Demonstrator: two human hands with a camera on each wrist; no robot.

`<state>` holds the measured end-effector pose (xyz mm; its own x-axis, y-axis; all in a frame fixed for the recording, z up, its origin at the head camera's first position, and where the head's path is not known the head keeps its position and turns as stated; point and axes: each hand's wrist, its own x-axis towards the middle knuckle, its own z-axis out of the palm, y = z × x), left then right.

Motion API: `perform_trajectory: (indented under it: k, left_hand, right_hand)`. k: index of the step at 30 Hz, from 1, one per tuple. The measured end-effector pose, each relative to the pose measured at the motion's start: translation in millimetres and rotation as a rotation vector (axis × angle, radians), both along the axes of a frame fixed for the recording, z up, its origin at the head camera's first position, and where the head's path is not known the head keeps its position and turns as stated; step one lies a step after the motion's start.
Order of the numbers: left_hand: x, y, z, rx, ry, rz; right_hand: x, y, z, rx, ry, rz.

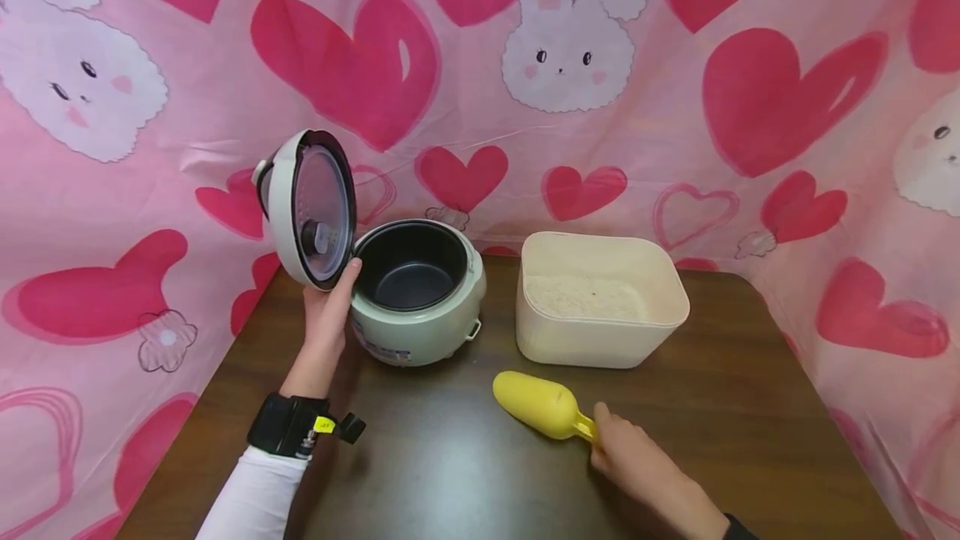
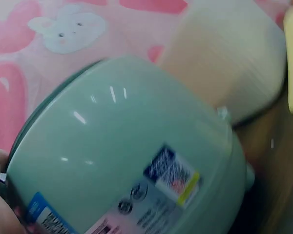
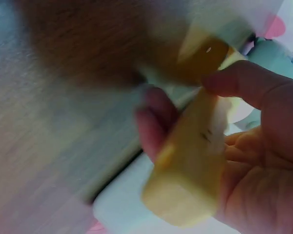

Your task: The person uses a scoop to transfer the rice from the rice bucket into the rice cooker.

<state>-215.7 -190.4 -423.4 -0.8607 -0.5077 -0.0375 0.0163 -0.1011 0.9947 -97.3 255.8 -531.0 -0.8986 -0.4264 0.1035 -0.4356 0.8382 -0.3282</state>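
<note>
The yellow scoop point(image 1: 531, 402) is in front of the cream bin point(image 1: 585, 345), its rounded back showing from above and its handle point(image 1: 587, 429) gripped by the right hand point(image 1: 636, 455), thumb and fingers wrapped round it. It looks like moulded plastic, so it should be light and stiff, with little give; smooth and broad in the handle, it could twist once loaded, and a firm hold well up by the neck would steady it best. The left hand point(image 1: 327, 315) touches the lower rim of the raised lid point(image 1: 324, 205) of the pale green rice cooker point(image 1: 420, 330), thumb along the edge; the other fingers are hidden, so whether they curl round it I cannot tell. The hands are well apart. The lid seems rigid and hinged, glossy enough to slip under a fingertip, and is better steadied by its rim than by its inner panel. The dark inner pot point(image 1: 411, 272) probably has a coating that hard edges could scratch. The bin's pale grain, likely rice point(image 1: 588, 297), should pour loosely and spill easily onto the desk point(image 1: 450, 473); the bin itself would be heavier than it looks, best lifted two-handed from below.
</note>
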Motion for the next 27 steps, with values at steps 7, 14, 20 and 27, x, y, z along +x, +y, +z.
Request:
perform_trajectory:
  k: [7, 14, 20, 27]
  left_hand:
    - [-4.1, 1.8, -1.8, 0.160, -0.061, 0.003]
    - [-4.8, 1.6, -5.8, 0.120, -0.092, -0.021]
    - [-10.0, 7.2, -13.7, 0.079, -0.038, -0.034]
    - [-15.1, 6.7, -16.6, 0.045, 0.021, 0.006]
  right_hand:
    - [14.2, -21.0, 76.4, 0.027, -0.178, -0.137]
    - [7.5, -2.0, 136.7, 0.086, -0.037, -0.020]
    - [-16.5, 18.7, 184.6, 0.077, 0.105, -0.035]
    - [-64.9, 37.5, 214.8, 0.230, 0.353, -0.063]
